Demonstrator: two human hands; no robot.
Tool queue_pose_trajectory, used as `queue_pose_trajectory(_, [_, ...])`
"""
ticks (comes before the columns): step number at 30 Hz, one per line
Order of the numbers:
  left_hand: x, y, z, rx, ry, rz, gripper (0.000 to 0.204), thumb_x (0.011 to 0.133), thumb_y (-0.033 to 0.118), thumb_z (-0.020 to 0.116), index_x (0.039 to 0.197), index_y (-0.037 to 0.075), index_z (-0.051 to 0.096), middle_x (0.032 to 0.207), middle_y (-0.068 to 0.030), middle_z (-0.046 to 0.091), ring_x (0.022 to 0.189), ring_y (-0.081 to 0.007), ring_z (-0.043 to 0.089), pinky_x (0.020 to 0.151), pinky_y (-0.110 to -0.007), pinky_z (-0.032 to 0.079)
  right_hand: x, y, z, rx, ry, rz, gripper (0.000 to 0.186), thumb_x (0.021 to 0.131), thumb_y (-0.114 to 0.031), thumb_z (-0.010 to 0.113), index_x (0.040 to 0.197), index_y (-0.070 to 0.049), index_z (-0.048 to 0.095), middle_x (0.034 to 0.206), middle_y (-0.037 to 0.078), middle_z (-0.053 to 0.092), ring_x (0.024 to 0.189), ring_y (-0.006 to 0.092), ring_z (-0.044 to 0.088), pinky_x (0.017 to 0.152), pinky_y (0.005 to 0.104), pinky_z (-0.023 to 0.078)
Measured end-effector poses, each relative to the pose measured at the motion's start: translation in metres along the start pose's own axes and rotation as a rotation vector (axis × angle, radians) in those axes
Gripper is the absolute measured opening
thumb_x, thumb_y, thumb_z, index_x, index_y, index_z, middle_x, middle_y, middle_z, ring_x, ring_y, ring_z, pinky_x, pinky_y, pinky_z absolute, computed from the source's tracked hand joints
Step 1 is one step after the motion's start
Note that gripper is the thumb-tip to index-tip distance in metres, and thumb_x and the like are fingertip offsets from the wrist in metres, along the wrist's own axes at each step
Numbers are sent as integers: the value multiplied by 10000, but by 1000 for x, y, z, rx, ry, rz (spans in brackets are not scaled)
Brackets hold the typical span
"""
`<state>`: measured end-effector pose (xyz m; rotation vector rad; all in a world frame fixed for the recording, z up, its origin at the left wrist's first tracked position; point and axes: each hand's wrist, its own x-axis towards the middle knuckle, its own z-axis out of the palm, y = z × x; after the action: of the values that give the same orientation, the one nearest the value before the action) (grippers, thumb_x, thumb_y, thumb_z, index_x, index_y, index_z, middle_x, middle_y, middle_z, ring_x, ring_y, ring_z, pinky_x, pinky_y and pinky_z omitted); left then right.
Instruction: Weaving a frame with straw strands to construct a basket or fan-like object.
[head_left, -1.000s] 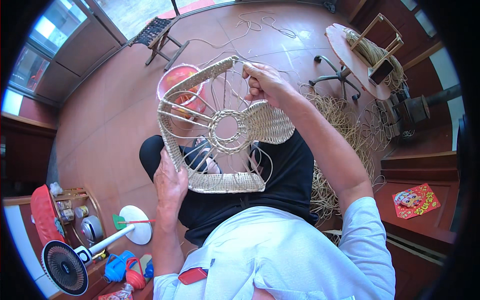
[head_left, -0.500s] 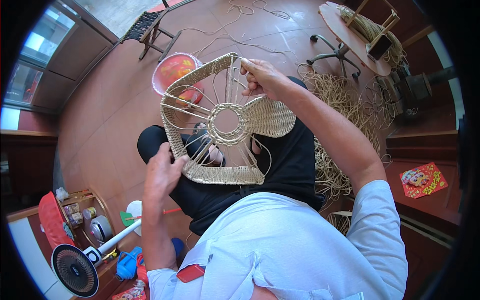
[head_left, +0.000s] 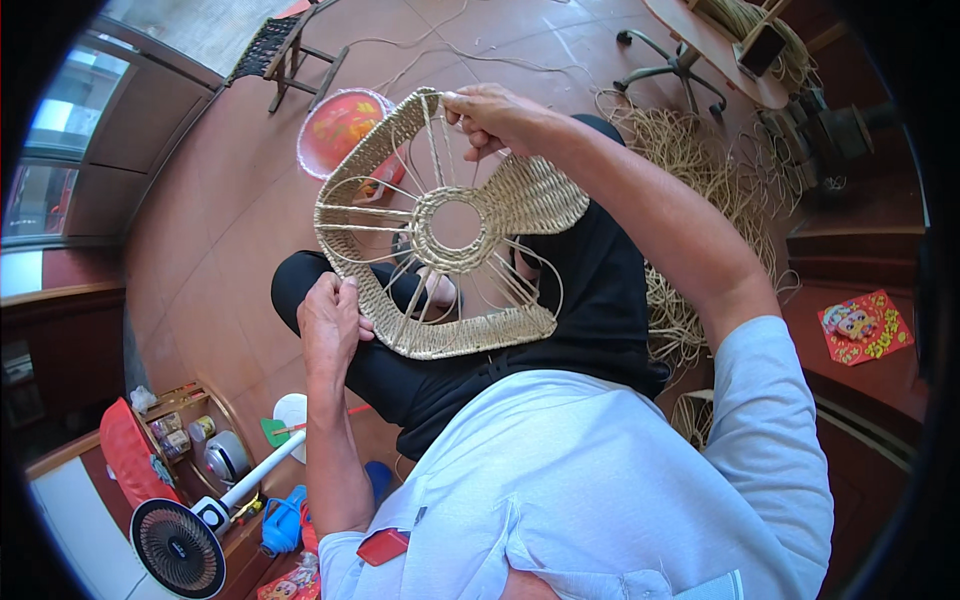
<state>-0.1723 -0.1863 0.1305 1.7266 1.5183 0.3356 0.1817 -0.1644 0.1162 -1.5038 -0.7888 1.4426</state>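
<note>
A beige woven rope piece (head_left: pixel 532 183) rests over my lap, with a round central ring, thin cord spokes, a curved band around its left and lower sides and a solid woven lobe at the right. My left hand (head_left: pixel 333 315) is closed on the lower-left band. My right hand (head_left: pixel 488 120) pinches the piece at its upper end, by the top of the band and loose cords; its fingertips are partly hidden.
A red basin (head_left: pixel 335 130) sits behind the piece. A folding stool (head_left: pixel 278 55), a wheeled chair base (head_left: pixel 672 70) and piled cord (head_left: pixel 690 230) lie beyond. At lower left stand a fan (head_left: pixel 178 545), a wooden rack (head_left: pixel 185 440) and blue jugs (head_left: pixel 283 520).
The piece and both hands have moved up in the view, along with much of the surroundings. The piece has also tilted slightly, its lower band now rising toward the right.
</note>
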Motion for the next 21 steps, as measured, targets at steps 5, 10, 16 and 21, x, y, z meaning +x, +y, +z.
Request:
queue_pose_trajectory(5, [9,13,-5,49,-4,19,333,1100,200,608,831,3,619,646,-59,644,528,-133,692,436,-274,549,14,-1,-9,-4,15,-43,366,1143,-433,551,974,-109,580,702,-69,471,566,60,500,671,353,666])
queue_pose_trajectory(10, [26,22,-31,136,-118,32,277,1055,184,637,862,-10,683,670,-136,695,519,-213,689,512,-393,558,35,21,-29,-320,-9,-356,430,1143,-430,522,945,-61,620,736,23,583,642,144,586,631,339,552])
queue_pose_trajectory(16, [33,25,-53,288,224,217,264,1016,281,711,936,31,742,826,-187,750,799,-404,747,769,-516,578,-58,50,-82,-451,495,-544,366,1083,-281,619,1229,30,745,1174,187,771,1155,294,713,1033,387,526])
queue_pose_trajectory(21, [86,-23,-12,-71,239,322,188,1078,194,655,978,50,723,831,-59,756,821,-157,726,783,-347,571,-117,236,-250,-527,948,-271,297,983,-165,723,1249,-37,747,1132,114,766,1067,227,730,979,378,571])
